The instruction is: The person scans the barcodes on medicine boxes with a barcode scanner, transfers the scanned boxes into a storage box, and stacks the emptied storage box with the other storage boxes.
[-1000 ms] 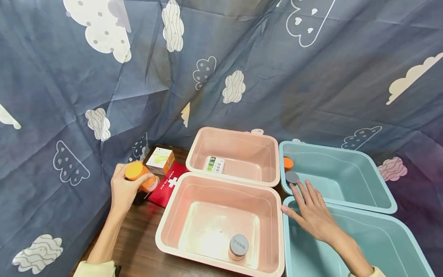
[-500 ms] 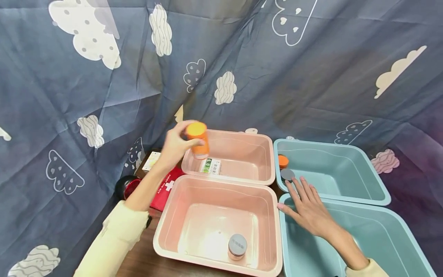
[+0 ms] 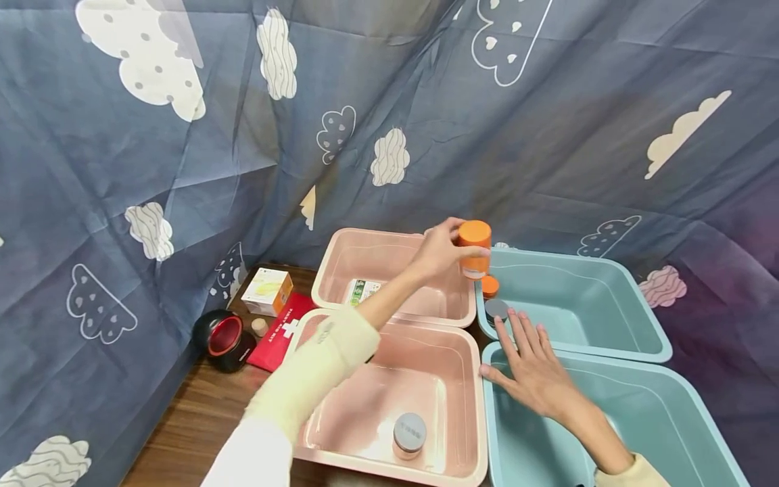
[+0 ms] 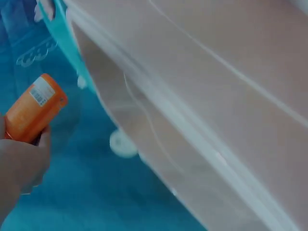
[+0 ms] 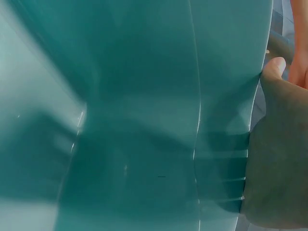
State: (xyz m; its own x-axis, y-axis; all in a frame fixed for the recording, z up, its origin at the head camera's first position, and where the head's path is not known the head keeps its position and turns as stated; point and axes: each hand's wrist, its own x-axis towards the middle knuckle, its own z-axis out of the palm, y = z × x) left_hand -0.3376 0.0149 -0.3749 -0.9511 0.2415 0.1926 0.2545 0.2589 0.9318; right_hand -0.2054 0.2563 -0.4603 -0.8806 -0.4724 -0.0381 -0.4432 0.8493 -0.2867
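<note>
Left hand (image 3: 441, 249) raised over the back row of bins, its grip clamped round an orange bottle (image 3: 475, 249), thumb on the near side. Bottle roughly upright, lid uppermost, held in the air where the rims of the rear pink bin (image 3: 365, 258) and rear blue bin (image 3: 578, 297) meet. Left wrist view: white label with a barcode (image 4: 42, 91) toward the bottle's lower end. Pale sleeve (image 3: 328, 358) of the same arm crosses above the front pink bin (image 3: 365, 416).

Right hand (image 3: 534, 373) flat, fingers straight and spread, grip apart and holding nothing. It lies over the left rear corner of the front blue bin (image 3: 657, 412), thumb by the left rim, fingers reaching toward the rear blue bin. Fingertips close to a grey lid (image 3: 496, 310); contact hard to judge from above. Orange lid (image 3: 489, 285) just behind the grey one, both along the left wall of the rear blue bin.

Front pink bin: one grey-lidded jar (image 3: 410, 433), upright, toward the near right corner. Rear pink bin: green-and-white pack (image 3: 364, 291), partly behind the forearm.

Left end of the brown table (image 3: 195, 412): white-and-orange box (image 3: 268, 291), small tan stopper (image 3: 260, 327), red first aid pouch (image 3: 282, 331), black rounded case (image 3: 225, 341) with red interior. Dark cloud-print cloth (image 3: 487, 135) behind everything.
</note>
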